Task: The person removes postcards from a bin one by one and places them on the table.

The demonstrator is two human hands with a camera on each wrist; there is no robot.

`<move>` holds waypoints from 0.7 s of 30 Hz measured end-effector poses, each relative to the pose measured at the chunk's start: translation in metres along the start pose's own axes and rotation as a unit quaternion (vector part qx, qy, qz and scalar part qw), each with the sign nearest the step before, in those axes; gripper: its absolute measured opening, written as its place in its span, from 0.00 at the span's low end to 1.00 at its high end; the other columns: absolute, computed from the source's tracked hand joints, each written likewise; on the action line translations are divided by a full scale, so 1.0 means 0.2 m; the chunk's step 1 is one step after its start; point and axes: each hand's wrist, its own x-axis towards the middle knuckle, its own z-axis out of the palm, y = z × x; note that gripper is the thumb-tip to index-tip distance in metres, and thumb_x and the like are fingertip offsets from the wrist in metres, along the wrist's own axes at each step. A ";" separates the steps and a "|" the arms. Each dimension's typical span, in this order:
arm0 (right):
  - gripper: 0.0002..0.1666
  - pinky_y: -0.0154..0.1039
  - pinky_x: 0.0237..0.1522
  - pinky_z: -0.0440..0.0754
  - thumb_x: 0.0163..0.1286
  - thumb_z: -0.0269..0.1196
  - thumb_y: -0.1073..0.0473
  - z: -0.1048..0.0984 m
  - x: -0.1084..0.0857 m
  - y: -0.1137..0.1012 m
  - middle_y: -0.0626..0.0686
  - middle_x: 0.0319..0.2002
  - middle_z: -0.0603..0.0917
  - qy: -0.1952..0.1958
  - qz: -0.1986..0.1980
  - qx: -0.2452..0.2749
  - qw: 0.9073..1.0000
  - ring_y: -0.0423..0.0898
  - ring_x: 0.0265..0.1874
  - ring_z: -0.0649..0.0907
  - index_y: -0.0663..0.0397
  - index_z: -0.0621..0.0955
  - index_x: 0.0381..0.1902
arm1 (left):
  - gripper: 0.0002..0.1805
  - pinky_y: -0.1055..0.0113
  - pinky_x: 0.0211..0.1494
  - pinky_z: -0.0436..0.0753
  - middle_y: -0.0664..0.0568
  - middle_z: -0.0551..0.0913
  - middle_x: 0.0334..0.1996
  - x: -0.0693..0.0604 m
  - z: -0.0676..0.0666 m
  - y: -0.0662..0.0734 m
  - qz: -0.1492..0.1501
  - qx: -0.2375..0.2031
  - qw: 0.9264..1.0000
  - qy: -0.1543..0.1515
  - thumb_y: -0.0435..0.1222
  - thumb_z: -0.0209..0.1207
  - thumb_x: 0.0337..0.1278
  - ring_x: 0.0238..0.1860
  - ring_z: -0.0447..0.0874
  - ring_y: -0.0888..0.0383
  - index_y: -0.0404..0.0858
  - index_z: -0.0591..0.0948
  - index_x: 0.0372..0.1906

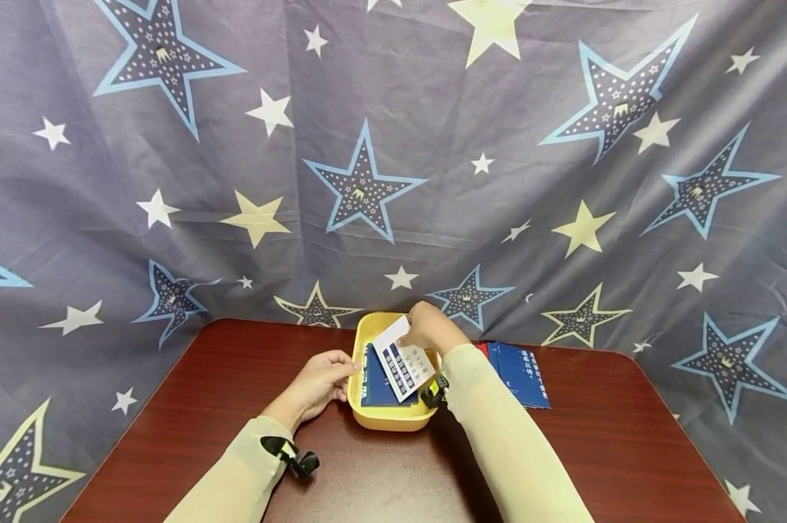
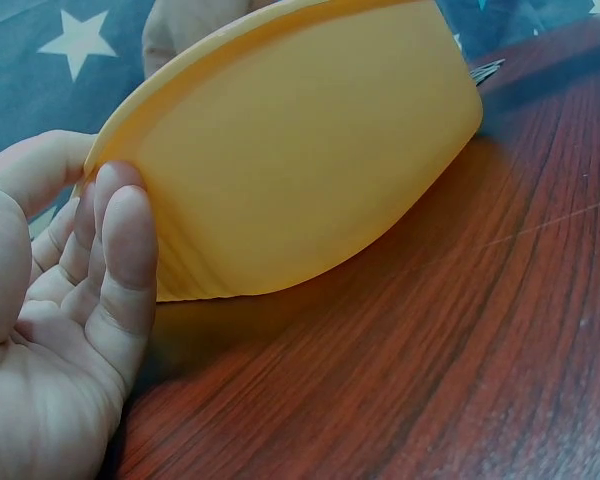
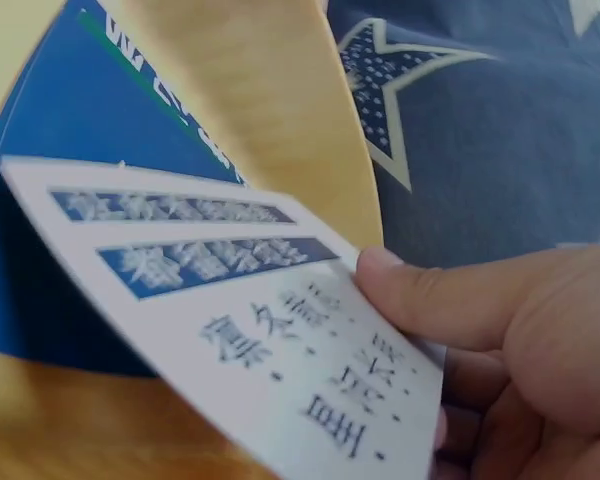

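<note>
A yellow plastic basin (image 1: pixel 388 423) stands on the table. My left hand (image 1: pixel 318 385) holds its left rim; in the left wrist view, the thumb hooks over the edge and the fingers press the outer wall (image 2: pixel 310 160). Over the basin, my right hand (image 1: pixel 430 327) pinches a white card (image 1: pixel 401 363) printed with dark characters and blue bands. The right wrist view shows the thumb on the face of the tilted card (image 3: pixel 280 340), with other fingers behind it. Under it, a blue card (image 1: pixel 375 388) with white lettering lies in the basin; whether others lie beneath is hidden.
Several blue cards (image 1: pixel 525 374) with white writing lie overlapped on the table to the right of the basin, a bit of red (image 1: pixel 482 349) beside them. Behind the dark red wooden table (image 1: pixel 341 472) hangs a grey star-patterned cloth (image 1: pixel 237 160).
</note>
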 end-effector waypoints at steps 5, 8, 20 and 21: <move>0.19 0.45 0.52 0.92 0.71 0.82 0.51 -0.12 -0.20 -0.04 0.55 0.40 0.94 0.023 0.014 0.064 0.998 0.47 0.38 0.89 0.61 0.93 0.48 | 0.06 0.73 0.23 0.86 0.55 0.87 0.25 0.00 0.00 0.00 -0.002 0.000 1.000 0.001 0.31 0.67 0.78 0.20 0.82 0.65 0.39 0.81 0.40; 0.17 0.39 0.42 0.91 0.73 0.81 0.52 -0.14 -0.26 0.01 0.54 0.37 0.94 0.046 0.014 0.117 0.992 0.44 0.33 0.89 0.62 0.93 0.47 | 0.06 0.73 0.23 0.86 0.55 0.87 0.25 0.00 0.00 0.00 -0.005 0.000 1.000 0.002 0.32 0.67 0.77 0.20 0.82 0.65 0.39 0.81 0.41; 0.16 0.34 0.30 0.90 0.77 0.76 0.53 -0.21 -0.40 0.27 0.55 0.35 0.96 0.089 0.016 0.248 0.964 0.40 0.25 0.90 0.63 0.91 0.49 | 0.06 0.73 0.24 0.86 0.54 0.88 0.25 0.00 0.00 0.01 -0.008 0.006 1.000 0.004 0.32 0.67 0.78 0.20 0.82 0.64 0.38 0.81 0.42; 0.16 0.35 0.29 0.91 0.77 0.76 0.53 -0.22 -0.42 0.29 0.55 0.35 0.96 0.096 0.019 0.251 0.963 0.40 0.25 0.90 0.63 0.91 0.49 | 0.06 0.72 0.24 0.86 0.54 0.88 0.25 0.00 0.00 0.01 -0.008 0.005 1.000 0.004 0.32 0.67 0.78 0.20 0.82 0.64 0.38 0.81 0.42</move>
